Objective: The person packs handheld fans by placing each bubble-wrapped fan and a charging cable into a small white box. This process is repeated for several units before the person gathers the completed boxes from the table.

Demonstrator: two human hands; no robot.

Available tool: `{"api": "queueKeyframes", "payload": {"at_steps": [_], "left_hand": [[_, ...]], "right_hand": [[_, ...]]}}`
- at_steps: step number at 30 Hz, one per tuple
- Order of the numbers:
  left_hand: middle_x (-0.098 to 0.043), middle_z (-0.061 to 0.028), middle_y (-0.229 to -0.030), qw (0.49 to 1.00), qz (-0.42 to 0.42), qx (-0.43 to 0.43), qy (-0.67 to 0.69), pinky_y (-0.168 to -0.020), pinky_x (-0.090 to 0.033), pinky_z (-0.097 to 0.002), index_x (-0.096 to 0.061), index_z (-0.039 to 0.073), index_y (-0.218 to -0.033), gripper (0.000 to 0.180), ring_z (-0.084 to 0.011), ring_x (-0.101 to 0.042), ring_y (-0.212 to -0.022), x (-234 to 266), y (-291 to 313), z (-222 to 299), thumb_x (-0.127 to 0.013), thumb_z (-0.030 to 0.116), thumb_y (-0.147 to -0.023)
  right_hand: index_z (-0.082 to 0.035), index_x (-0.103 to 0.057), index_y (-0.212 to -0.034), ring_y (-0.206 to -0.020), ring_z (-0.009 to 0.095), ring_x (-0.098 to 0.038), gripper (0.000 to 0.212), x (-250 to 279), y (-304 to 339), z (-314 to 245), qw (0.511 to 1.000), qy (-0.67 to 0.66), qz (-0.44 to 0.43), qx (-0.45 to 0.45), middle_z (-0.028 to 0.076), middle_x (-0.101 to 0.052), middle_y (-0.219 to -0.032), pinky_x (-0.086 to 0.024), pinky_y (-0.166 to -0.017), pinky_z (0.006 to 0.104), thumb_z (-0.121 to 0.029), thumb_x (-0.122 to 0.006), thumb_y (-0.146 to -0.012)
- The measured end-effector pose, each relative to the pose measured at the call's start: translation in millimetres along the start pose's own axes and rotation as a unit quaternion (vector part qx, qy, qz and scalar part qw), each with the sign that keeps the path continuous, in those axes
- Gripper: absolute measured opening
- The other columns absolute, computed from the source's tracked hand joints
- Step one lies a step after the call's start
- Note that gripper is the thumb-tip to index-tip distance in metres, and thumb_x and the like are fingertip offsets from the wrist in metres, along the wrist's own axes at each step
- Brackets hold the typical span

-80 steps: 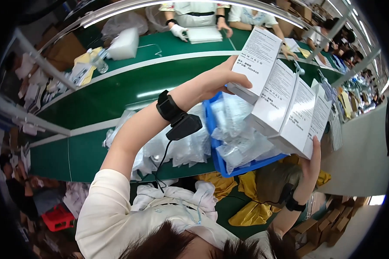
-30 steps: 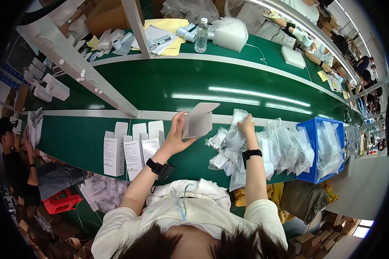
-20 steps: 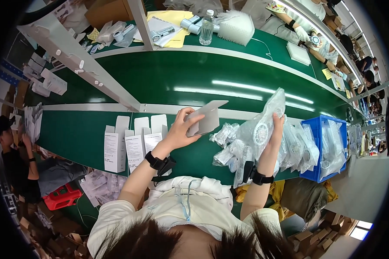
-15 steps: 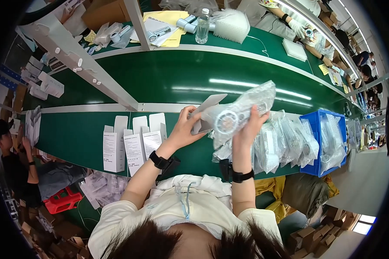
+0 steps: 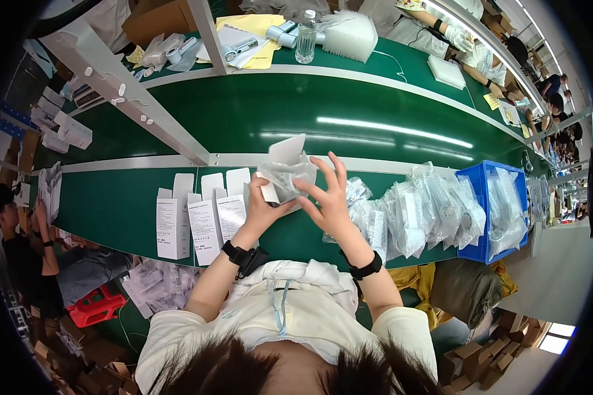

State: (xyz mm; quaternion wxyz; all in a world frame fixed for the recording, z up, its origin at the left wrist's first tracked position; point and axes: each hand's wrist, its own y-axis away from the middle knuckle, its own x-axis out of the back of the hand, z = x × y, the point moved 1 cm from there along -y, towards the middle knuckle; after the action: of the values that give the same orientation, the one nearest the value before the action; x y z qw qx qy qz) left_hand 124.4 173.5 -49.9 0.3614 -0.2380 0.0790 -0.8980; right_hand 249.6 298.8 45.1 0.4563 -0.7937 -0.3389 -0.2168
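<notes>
White box [image 5: 284, 153], clear bag [image 5: 287, 178]; green belt [image 5: 349, 112], blue bin [image 5: 482, 197], maybe white cartons [image 5: 203, 214].

i see three white cartons [image 5: 203, 214] standing on the green desk [image 5: 112, 204], a blue bin [image 5: 482, 197] of bagged parts at right, a clear bottle [image 5: 305, 37] beyond the conveyor belt [image 5: 309, 115].

Ahead of my hands, the green conveyor belt [image 5: 349, 112] lies bare and gives open passage. To the left I note three upright white cartons [image 5: 201, 214] standing near the table edge and a slanted metal frame post [image 5: 135, 105] crossing above. To the right, the row of clear bagged parts [image 5: 415, 214] and the blue bin [image 5: 490, 204] block the way.
</notes>
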Motion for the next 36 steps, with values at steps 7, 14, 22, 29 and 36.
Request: {"api": "queueKeyframes", "payload": {"at_steps": [7, 14, 22, 29, 36], "left_hand": [[-0.029, -0.0204, -0.127, 0.997, -0.078, -0.013, 0.016, -0.094, -0.033, -0.0400, -0.025, 0.010, -0.113, 0.078, -0.0308, -0.036, -0.117, 29, 10, 15, -0.080, 0.014, -0.058], [-0.034, -0.0167, -0.125, 0.993, -0.069, -0.050, -0.087, -0.092, -0.036, -0.0387, -0.051, 0.006, -0.101, 0.041, -0.0340, -0.041, -0.112, 41, -7, 59, -0.072, 0.011, -0.065], [-0.055, -0.0107, -0.089, 0.998, -0.002, 0.039, -0.054, -0.061, -0.043, -0.0287, -0.061, -0.001, -0.070, 0.009, -0.0224, -0.056, -0.073, 38, -29, 66, -0.067, 0.004, -0.066], [-0.055, -0.0086, -0.081, 0.996, 0.016, 0.049, -0.079, -0.061, -0.045, -0.0301, -0.060, -0.002, -0.069, 0.008, -0.0245, -0.057, -0.066, 38, -37, 62, -0.066, 0.001, -0.065], [-0.053, -0.0078, -0.074, 0.997, 0.022, 0.037, -0.061, -0.058, -0.042, -0.0294, -0.059, -0.002, -0.068, 0.009, -0.0223, -0.054, -0.065, 37, -37, 59, -0.067, 0.000, -0.063]], "right_hand": [[-0.009, -0.062, -0.095, -0.103, 0.032, -0.045, 0.028, -15, 71, 111, 0.950, -0.040, -0.053, -0.306, 0.011, -0.053, -0.105, -0.038, -0.085, 0.0458, -0.014, -0.067, -0.068], [-0.004, -0.060, -0.087, -0.092, 0.030, -0.048, 0.029, -28, 78, 126, 0.926, 0.197, -0.218, -0.238, 0.009, -0.054, -0.100, -0.042, -0.078, 0.0417, -0.017, -0.072, -0.065], [-0.002, -0.056, -0.082, -0.072, 0.026, -0.057, 0.017, 23, 38, 69, 0.950, -0.134, 0.024, -0.282, 0.010, -0.057, -0.078, -0.046, -0.060, 0.0308, -0.005, -0.067, -0.069], [0.001, -0.054, -0.079, -0.071, 0.016, -0.056, 0.013, 27, 3, 22, 0.985, -0.042, -0.004, -0.169, 0.010, -0.057, -0.089, -0.044, -0.059, 0.0255, 0.005, -0.062, -0.071], [-0.001, -0.054, -0.077, -0.069, 0.023, -0.054, 0.017, 26, 17, 14, 0.967, -0.146, 0.106, -0.178, 0.011, -0.055, -0.079, -0.044, -0.062, 0.0267, 0.008, -0.062, -0.066]]}}
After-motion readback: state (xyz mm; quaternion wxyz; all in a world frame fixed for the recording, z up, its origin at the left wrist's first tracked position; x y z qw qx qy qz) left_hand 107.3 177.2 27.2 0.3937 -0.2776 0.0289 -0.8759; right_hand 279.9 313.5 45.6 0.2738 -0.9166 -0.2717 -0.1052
